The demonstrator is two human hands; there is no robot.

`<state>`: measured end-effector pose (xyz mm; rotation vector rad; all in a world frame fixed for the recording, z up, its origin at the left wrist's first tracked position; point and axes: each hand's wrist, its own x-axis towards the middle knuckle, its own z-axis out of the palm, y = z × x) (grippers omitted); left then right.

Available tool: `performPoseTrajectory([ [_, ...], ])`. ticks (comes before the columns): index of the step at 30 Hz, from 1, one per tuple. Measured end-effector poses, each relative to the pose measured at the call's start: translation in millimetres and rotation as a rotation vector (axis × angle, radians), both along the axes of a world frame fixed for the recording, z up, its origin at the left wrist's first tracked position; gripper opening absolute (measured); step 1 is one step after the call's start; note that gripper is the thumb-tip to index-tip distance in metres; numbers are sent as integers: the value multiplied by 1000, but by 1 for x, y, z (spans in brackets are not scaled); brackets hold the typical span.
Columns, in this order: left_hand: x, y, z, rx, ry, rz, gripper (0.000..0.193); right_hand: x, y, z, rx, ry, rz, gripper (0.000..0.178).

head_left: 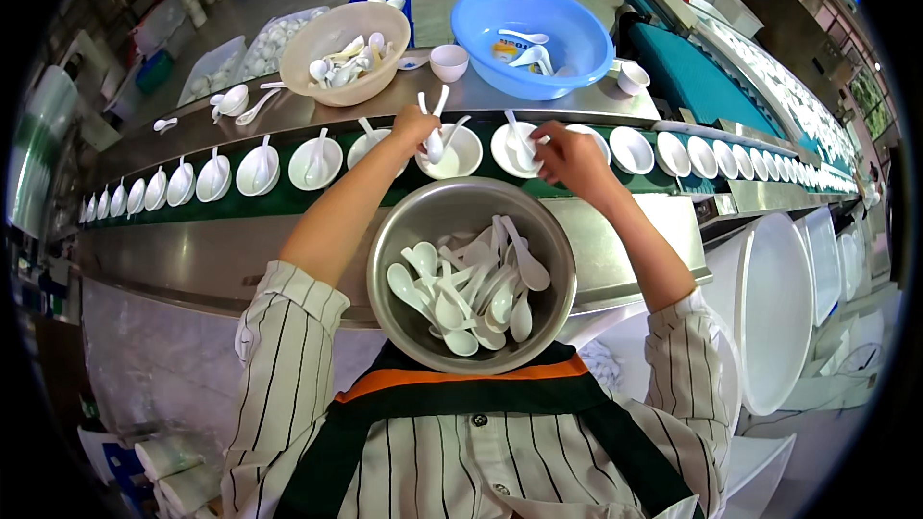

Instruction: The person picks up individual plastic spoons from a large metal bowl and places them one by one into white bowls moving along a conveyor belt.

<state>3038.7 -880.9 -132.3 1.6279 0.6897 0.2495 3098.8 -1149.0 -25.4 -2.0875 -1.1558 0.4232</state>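
My left hand [411, 127] is closed around white soup spoons [435, 146], over a white bowl [466, 156] on the green conveyor belt. A further spoon handle rises from that bowl. My right hand [575, 159] is beside the neighbouring white bowl [507, 161]. Its fingers look slightly apart, with nothing visible between them. A spoon [520, 142] stands in that bowl close to my fingertips. In front of my body, a steel basin [389, 231] contains a heap of white spoons [481, 279].
Bowls with spoons [262, 168] line the belt leftward; bowls without visible spoons [632, 151] continue rightward. Behind the belt, a metal ledge carries a beige basin [296, 48] of spoons, a blue basin [598, 34] and small cups [449, 63]. A teal conveyor [697, 72] runs at the right.
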Motion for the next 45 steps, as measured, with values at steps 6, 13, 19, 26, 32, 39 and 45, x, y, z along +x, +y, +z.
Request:
performPoseTrajectory([
  [6, -14, -3, 30, 336, 79, -8, 26, -70, -6, -32, -607, -621, 517, 21],
  [13, -19, -24, 50, -131, -77, -110, 22, 3, 24, 3, 124, -397, 211, 13],
  [19, 10, -44, 40, -342, -144, -212, 22, 94, 38, -86, 107, -306, -60, 19],
  [26, 31, -74, 48, -440, -211, -302, 23, 63, 38, -48, 190, 452, 172, 45],
  [32, 43, -75, 31, -382, -128, -210, 21, 81, 26, -78, -90, -379, -203, 34],
  [39, 37, -90, 42, -285, -130, -466, 20, 79, 34, -70, 413, 336, -16, 37],
  [45, 16, -111, 61, 501, -222, -276, 25, 112, 26, -70, 323, -106, -318, 21],
])
